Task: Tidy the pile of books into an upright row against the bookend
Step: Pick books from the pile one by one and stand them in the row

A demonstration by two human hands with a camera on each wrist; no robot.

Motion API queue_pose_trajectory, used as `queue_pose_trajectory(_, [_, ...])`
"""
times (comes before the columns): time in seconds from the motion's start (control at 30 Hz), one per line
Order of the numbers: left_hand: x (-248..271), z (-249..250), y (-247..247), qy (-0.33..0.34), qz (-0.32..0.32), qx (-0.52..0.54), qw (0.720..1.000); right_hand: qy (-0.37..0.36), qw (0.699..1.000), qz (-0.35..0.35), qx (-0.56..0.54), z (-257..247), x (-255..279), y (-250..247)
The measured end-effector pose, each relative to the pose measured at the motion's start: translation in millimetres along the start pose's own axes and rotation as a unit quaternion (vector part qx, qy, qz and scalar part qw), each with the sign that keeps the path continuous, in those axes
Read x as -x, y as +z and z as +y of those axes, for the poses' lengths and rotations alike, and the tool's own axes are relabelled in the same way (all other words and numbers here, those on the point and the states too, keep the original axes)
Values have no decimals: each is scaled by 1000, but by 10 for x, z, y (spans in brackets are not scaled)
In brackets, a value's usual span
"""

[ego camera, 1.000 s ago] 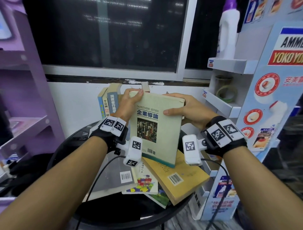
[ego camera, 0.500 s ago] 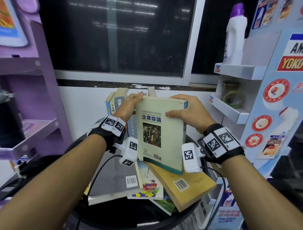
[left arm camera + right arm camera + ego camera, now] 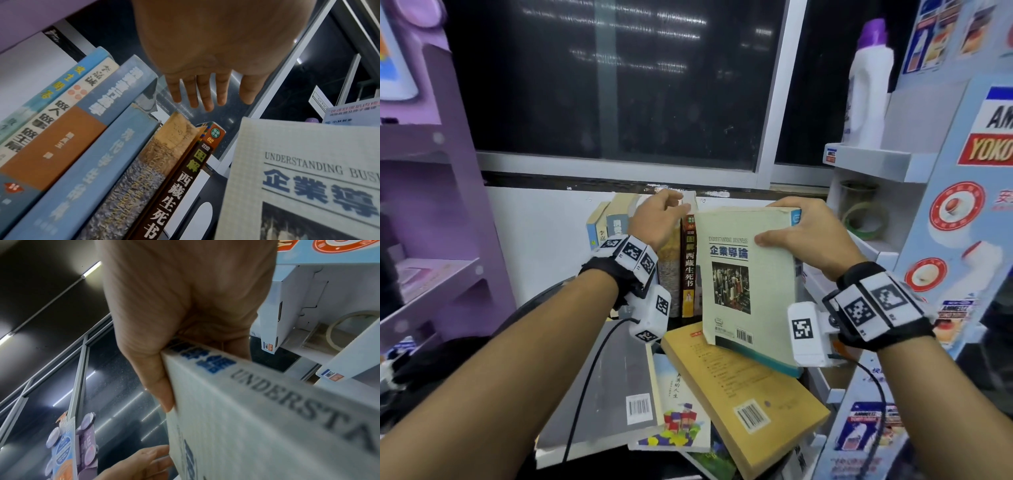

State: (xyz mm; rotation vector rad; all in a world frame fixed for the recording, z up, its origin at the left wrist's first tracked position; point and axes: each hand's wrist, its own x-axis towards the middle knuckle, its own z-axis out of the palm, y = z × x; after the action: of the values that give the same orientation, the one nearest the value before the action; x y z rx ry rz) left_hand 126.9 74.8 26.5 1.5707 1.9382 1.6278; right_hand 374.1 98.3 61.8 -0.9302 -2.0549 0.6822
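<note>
Beside our relaxed, spread left hand (image 3: 659,219), our right hand (image 3: 799,233) gripped a pale green paperback business textbook (image 3: 748,284) near upright spines (image 3: 115,159).

A pale book (image 3: 750,274) at the head view's center reads "UNDERSTANDING BUSINESS" above "企業導論". Left of it, a dark spine (image 3: 689,270) reads "西藏生死书", numbered "02" in the left wrist view. The display stand (image 3: 989,150) at right shows "YOKO".
</note>
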Motion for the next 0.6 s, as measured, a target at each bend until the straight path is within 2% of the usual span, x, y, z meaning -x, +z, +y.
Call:
queue_pose_trajectory(0.2, [-155,-115,130,24,-16,-40,999,16,999,46,17,63,-201,35])
queue_pose_trajectory(0.4, [-338,-289,176,42,-33,-94,994,40,990,129,-28,105,-454,208])
queue_pose_trajectory(0.6, [-390,-480,197,33,-43,-31,998,42,982,179,-51,174,-690,525])
